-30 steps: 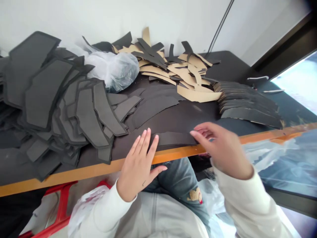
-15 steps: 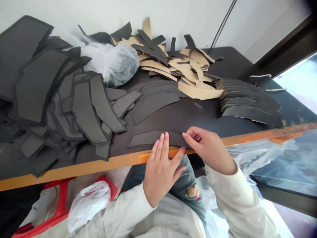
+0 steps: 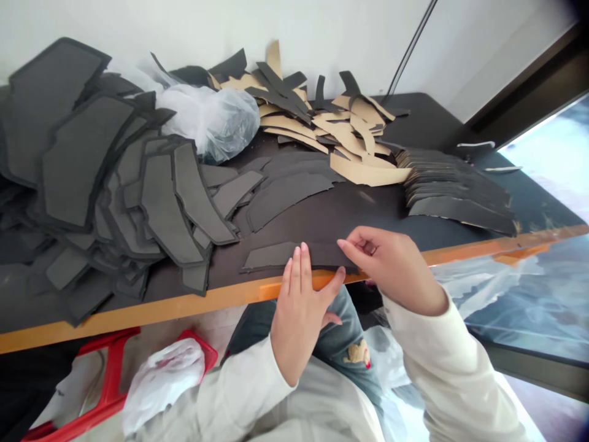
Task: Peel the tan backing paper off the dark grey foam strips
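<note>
Far to the left of my fingers, a heap of dark panels [image 3: 87, 162] fans across the tabletop [image 3: 368, 212], its lowest corners reaching the orange-brown front rim [image 3: 151, 312]. Below the heap, under the rim, a white plastic bag [image 3: 165, 374] rests by a red frame [image 3: 110, 377]. Beyond my fingers to the left, a plastic-wrapped bundle [image 3: 225, 126] sits against the heap, and nearer me thin dark sheets [image 3: 288, 199] overlap.

A dark strip [image 3: 269, 255] lies lengthwise beneath my left hand [image 3: 299, 310], its near edge just inside the rim at the left and closing on it toward the right. My left fingers are straight and released, three laid over the strip, the index spread toward its right end, the thumb out past the rim. Straight ahead of my fingers is a stretch of tabletop with room to move, bounded on its far side by tan and black offcuts [image 3: 350, 138].

My right hand [image 3: 400, 267] is curled, thumb tip at the strip's right part; whether it grips, I cannot tell. To its right, beyond more room, stands a row of curved dark pieces [image 3: 460, 209], their near corner close to the rim.
</note>
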A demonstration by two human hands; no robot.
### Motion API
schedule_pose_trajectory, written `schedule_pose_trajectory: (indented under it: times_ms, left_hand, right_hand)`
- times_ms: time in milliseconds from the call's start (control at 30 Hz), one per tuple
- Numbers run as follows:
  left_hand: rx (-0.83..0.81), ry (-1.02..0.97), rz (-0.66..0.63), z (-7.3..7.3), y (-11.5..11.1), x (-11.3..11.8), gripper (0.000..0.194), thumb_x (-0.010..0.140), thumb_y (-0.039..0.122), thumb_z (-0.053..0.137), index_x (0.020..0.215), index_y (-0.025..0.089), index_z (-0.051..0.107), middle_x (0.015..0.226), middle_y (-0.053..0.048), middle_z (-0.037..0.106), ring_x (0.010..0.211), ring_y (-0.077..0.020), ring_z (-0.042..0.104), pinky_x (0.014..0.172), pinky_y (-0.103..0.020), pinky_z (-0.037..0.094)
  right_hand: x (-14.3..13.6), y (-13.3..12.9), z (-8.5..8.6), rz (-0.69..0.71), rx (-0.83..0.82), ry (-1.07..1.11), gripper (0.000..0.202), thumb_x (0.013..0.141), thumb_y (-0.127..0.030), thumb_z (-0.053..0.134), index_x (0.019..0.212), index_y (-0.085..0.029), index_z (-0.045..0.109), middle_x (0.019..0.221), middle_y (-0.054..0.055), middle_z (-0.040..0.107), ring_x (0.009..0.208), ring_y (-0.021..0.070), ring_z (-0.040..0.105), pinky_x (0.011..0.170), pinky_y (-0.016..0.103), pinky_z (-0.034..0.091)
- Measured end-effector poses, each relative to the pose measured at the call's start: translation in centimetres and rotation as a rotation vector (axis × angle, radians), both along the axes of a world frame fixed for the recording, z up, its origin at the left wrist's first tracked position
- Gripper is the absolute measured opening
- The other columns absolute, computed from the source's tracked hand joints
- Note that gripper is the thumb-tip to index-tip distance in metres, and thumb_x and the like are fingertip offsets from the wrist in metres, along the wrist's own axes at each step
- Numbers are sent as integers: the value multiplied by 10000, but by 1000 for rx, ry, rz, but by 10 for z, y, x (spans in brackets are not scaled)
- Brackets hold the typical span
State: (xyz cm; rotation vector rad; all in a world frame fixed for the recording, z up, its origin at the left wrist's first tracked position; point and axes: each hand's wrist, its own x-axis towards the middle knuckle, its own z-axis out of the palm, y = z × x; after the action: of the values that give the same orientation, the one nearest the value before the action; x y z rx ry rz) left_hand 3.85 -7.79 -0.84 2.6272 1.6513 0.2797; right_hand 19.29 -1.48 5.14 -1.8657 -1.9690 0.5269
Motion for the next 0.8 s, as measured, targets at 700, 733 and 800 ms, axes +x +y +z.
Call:
schedule_pose_trajectory:
  times_ms: [700,733,800]
  left_hand:
    - [95,79,-181,5,1,-25,1157,689,807,528,1508,29,278,1545,-298,292,1452,-389,287,1155,-477,348]
    - [104,95,-172,7,3,-26,1161,702,816,495,1491,-12,296,1536,-301,309,1443,-379,317,1153,-456,355]
    - [106,122,-149,10,7,-26,1117,738,805,468,1463,-37,350,1520,-281,358,1412,-358,385,1130,-422,388]
  right_hand:
    - [8,-12,-39,-2,124,-77,292,916,-373,535,672,-214,547,613,-24,560,544,112,483,536,243,310]
    - [7,-13,-39,-10,127,-97,296,923,-379,528,677,-214,544,619,-23,557,547,114,480,531,247,297]
    - [5,-14,-40,-20,128,-136,304,933,-389,518,685,-213,536,632,-20,556,554,117,478,523,255,272]
